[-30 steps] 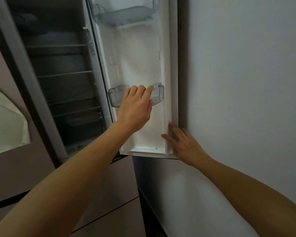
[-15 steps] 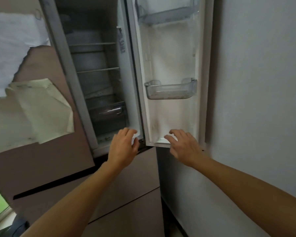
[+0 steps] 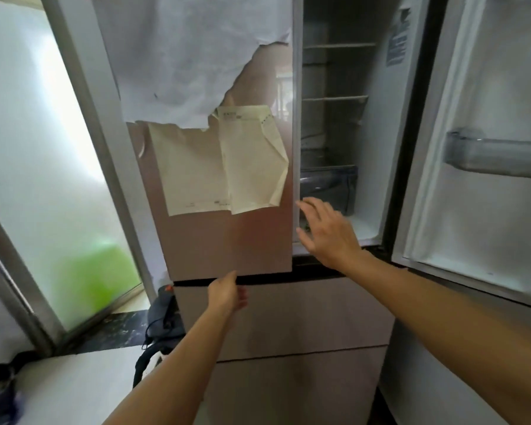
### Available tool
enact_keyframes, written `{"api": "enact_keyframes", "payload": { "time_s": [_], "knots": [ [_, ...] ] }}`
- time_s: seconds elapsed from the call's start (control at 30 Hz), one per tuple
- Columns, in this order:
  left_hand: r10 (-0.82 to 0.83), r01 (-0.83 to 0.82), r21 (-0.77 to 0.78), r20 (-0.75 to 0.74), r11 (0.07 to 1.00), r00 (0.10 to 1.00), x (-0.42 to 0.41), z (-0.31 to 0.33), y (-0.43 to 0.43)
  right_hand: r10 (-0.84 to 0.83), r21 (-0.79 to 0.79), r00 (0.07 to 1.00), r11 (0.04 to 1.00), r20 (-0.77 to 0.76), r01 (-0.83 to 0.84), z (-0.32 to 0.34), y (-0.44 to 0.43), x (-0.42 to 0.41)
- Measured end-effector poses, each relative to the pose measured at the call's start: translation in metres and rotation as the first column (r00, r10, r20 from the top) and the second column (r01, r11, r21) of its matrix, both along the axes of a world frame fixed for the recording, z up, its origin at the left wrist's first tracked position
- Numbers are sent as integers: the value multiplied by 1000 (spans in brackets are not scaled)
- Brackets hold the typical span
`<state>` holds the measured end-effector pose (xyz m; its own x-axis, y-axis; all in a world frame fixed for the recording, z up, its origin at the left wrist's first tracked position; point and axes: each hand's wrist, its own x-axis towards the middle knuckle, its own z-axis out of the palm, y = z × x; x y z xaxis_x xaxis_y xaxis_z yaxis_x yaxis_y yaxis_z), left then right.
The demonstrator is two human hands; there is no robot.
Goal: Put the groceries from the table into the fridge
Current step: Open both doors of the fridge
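Note:
A pink multi-door fridge fills the view. Its right upper door point(image 3: 485, 216) stands swung open, showing a clear door bin point(image 3: 497, 156). Inside, the open compartment point(image 3: 334, 118) has wire shelves and a clear drawer point(image 3: 328, 182); I see no food in it. The left upper door point(image 3: 227, 234) is closed. My left hand point(image 3: 227, 294) is at that door's bottom edge, fingers curled under it. My right hand point(image 3: 325, 231) hovers with spread fingers at the door's right edge, in front of the open compartment, holding nothing. No groceries are in view.
Papers point(image 3: 221, 161) and a torn white sheet point(image 3: 196, 56) are stuck on the closed door. A white tabletop corner point(image 3: 74, 388) lies at the lower left, a dark bag point(image 3: 160, 320) on the floor beside the fridge. A frosted sliding glass door point(image 3: 43, 179) is at the left.
The view has swung left from the open right door to the closed left door. My left hand dropped from the door bin to the left door's bottom edge; my right hand left the open door.

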<state>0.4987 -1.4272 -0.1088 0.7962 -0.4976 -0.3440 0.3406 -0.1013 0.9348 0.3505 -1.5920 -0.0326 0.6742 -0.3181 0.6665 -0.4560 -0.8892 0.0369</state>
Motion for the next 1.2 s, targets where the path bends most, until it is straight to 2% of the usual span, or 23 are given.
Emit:
{"api": "enact_keyframes", "payload": {
  "time_s": [0.1,0.2,0.33,0.5,0.73,1.0,1.2],
  "knots": [
    [-2,-26,-117,-233,993,972,11,-11,-9,43,103,987,993,156,-60,17,-16,44],
    [-13,-95,-230,-427,968,904,18,-17,-33,80,182,953,974,292,-137,26,-32,78],
    [52,-241,-274,-555,931,830,27,-16,-67,185,108,901,964,392,-245,14,-51,104],
    [146,-392,-329,-578,859,803,29,-27,-100,254,54,857,949,448,-309,2,-67,116],
    [86,-424,-415,-626,805,775,16,-24,-96,256,71,860,946,441,-318,1,-63,111],
    [46,-332,-423,-558,843,828,7,-22,-81,197,84,930,969,310,-233,2,-46,88],
    [4,-218,-350,-521,911,853,1,-25,-44,202,7,893,975,403,-223,-9,8,70]
  ]
}}
